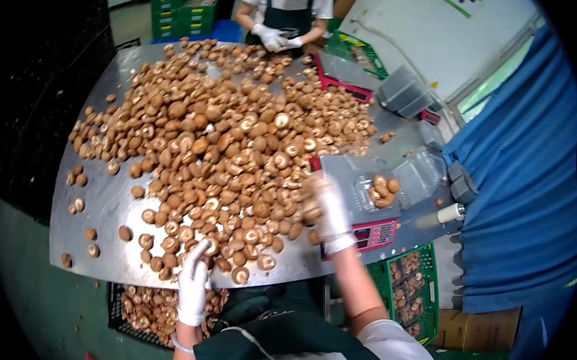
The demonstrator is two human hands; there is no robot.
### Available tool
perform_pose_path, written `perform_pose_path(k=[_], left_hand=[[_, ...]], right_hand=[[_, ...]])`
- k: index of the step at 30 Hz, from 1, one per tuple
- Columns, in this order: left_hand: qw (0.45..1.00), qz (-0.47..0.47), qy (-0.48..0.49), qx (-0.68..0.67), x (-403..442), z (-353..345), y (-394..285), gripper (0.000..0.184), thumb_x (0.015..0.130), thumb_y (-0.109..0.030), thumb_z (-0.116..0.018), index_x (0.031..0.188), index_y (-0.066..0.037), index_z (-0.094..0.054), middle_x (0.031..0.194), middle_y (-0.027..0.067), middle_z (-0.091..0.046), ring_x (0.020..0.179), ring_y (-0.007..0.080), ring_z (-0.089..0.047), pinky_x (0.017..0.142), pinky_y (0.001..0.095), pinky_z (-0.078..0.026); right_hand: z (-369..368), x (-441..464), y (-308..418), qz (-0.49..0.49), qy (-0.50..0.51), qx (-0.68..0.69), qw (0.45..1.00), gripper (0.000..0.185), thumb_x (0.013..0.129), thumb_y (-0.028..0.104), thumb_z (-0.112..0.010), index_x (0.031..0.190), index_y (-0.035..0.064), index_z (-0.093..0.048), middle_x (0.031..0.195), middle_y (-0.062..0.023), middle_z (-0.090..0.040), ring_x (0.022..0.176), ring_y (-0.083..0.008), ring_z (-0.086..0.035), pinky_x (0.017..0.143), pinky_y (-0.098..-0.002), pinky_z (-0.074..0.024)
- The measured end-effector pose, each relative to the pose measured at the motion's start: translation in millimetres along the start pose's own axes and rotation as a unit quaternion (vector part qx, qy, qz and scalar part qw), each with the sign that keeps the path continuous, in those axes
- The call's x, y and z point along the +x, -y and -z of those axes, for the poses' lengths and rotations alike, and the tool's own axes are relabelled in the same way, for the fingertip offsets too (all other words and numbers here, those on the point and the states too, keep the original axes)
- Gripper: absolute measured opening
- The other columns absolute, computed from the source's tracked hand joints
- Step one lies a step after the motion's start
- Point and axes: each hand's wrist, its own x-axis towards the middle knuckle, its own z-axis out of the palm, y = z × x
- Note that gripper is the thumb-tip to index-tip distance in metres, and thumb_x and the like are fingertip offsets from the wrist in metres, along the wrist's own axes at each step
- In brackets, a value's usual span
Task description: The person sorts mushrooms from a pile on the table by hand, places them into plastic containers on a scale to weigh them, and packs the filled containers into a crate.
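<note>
Brown shiitake mushrooms [229, 150] lie in a broad heap on the metal table. My left hand [192, 290], in a white glove, is at the heap's front edge; its fingers reach forward, apart from the thumb, and the fingertips touch a mushroom [211, 246]. Blurred by motion, my gloved right hand [332, 213] is beside the scale at the heap's right side, with mushrooms [310, 207] at its curled fingers. On the scale [374, 235], a clear plastic box [361, 195] with several mushrooms in it stands with its lid [420, 174] folded open to the right.
Across the table [103, 220], another person's gloved hands [276, 39] are near a second scale [345, 81]. Stacked clear boxes [404, 91] stand at the right edge. Below the front edge are a black crate of mushrooms [117, 316] and a green crate [429, 302]. A blue curtain [527, 189] hangs right.
</note>
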Motion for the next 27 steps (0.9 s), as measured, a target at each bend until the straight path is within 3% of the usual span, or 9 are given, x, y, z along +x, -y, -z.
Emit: perform_pose_path(k=[3,8,12,14,16,22,25,26,27], left_hand=[[0.994,0.006,-0.112,-0.022,-6,44,23,0.034,0.096,-0.020,-0.045,0.123,0.001,-0.052,0.120,0.0115,-0.056,0.113,0.0199,-0.052,0.097,0.0317,-0.039],[0.976,0.009,-0.215,0.028,-31,94,55,0.032,0.095,-0.018,-0.049,0.120,0.001,-0.053,0.117,0.0113,-0.057,0.110,0.0187,-0.052,0.098,0.0312,-0.038],[0.956,0.003,-0.267,0.121,-43,86,59,0.028,0.089,-0.008,-0.055,0.115,0.002,-0.057,0.112,0.0110,-0.060,0.102,0.0187,-0.056,0.091,0.0301,-0.043],[0.954,0.002,-0.242,0.177,-36,75,61,0.027,0.085,-0.007,-0.059,0.112,0.000,-0.059,0.109,0.0104,-0.061,0.097,0.0182,-0.058,0.086,0.0303,-0.046],[0.944,-0.063,-0.211,0.245,-17,52,58,0.027,0.081,-0.008,-0.063,0.107,-0.001,-0.061,0.103,0.0117,-0.062,0.095,0.0224,-0.060,0.083,0.0313,-0.047],[0.853,-0.153,-0.055,0.496,36,0,78,0.051,0.071,-0.019,-0.073,0.116,-0.003,-0.055,0.112,0.0157,-0.058,0.104,0.0340,-0.054,0.093,0.0410,-0.042],[0.900,-0.146,-0.072,0.405,34,3,84,0.054,0.074,-0.022,-0.070,0.121,-0.005,-0.052,0.115,0.0146,-0.056,0.104,0.0334,-0.054,0.090,0.0414,-0.042],[0.930,-0.119,-0.079,0.340,32,9,86,0.051,0.081,-0.021,-0.065,0.126,-0.005,-0.048,0.118,0.0126,-0.055,0.104,0.0296,-0.054,0.090,0.0379,-0.044],[0.988,-0.012,-0.077,0.136,30,14,83,0.047,0.085,-0.022,-0.061,0.127,-0.005,-0.047,0.119,0.0121,-0.055,0.106,0.0271,-0.055,0.089,0.0359,-0.046]], right_hand=[[90,36,-1,0.211,-0.189,-0.259,0.923,0.039,0.085,0.021,-0.061,0.120,0.0048,-0.054,0.119,-0.0129,-0.054,0.106,-0.0227,-0.049,0.090,-0.0335,-0.0384],[193,58,-67,0.136,-0.134,-0.664,0.723,0.045,0.078,0.027,-0.067,0.120,0.0146,-0.058,0.135,-0.0215,-0.043,0.122,-0.0433,-0.040,0.103,-0.0455,-0.0333],[141,41,-37,0.273,-0.210,-0.586,0.733,0.037,0.078,0.018,-0.066,0.114,0.0095,-0.061,0.127,-0.0174,-0.051,0.118,-0.0378,-0.045,0.099,-0.0458,-0.0368],[94,30,-35,0.267,-0.086,-0.445,0.851,0.031,0.077,0.014,-0.067,0.107,0.0081,-0.063,0.112,-0.0123,-0.060,0.108,-0.0313,-0.052,0.093,-0.0418,-0.0414],[30,5,-36,0.239,0.050,-0.418,0.875,0.027,0.075,0.016,-0.069,0.101,0.0081,-0.065,0.099,-0.0086,-0.064,0.097,-0.0275,-0.057,0.087,-0.0374,-0.0443],[-90,-50,-89,0.306,0.328,-0.477,0.755,0.037,0.076,0.031,-0.066,0.108,0.0128,-0.061,0.102,-0.0059,-0.059,0.098,-0.0244,-0.053,0.083,-0.0374,-0.0422],[-99,-47,-121,0.364,0.331,-0.488,0.721,0.034,0.077,0.027,-0.065,0.109,0.0143,-0.061,0.100,-0.0058,-0.060,0.097,-0.0238,-0.054,0.083,-0.0379,-0.0413],[-96,-44,-128,0.339,0.322,-0.447,0.762,0.033,0.077,0.026,-0.064,0.108,0.0150,-0.062,0.097,-0.0059,-0.060,0.096,-0.0238,-0.055,0.083,-0.0374,-0.0417],[-97,-43,-123,0.312,0.314,-0.404,0.800,0.031,0.078,0.024,-0.064,0.108,0.0157,-0.062,0.095,-0.0061,-0.061,0.094,-0.0238,-0.055,0.082,-0.0368,-0.0422]])
